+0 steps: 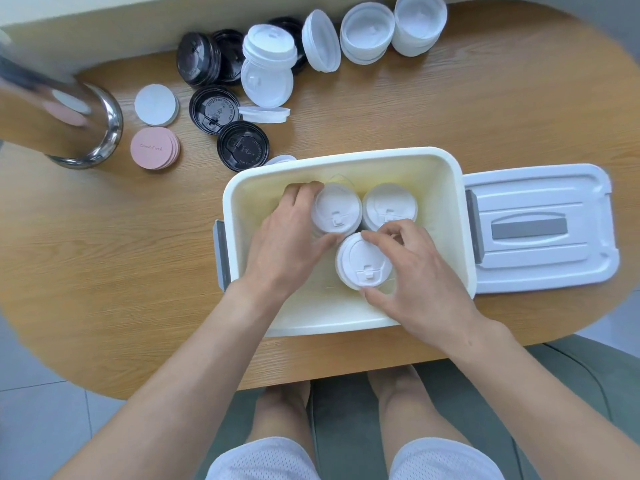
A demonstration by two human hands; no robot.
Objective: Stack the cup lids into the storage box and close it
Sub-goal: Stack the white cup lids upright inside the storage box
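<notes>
Inside the storage box (346, 317), the left hand (287, 237) grips the far-left lid stack (336, 211); the right hand (412, 282) grips the near lid stack (362, 261).

Both hands down inside the storage box (346, 317), bare forearms reaching in from the near edge.
The left hand (287, 233) curls round the far-left lid stack (337, 211), fingers at its far side, thumb at its near side. The right hand (412, 275) pinches the near lid stack (363, 261), fingertips (391, 233) on its far rim, thumb at the near rim.
</notes>
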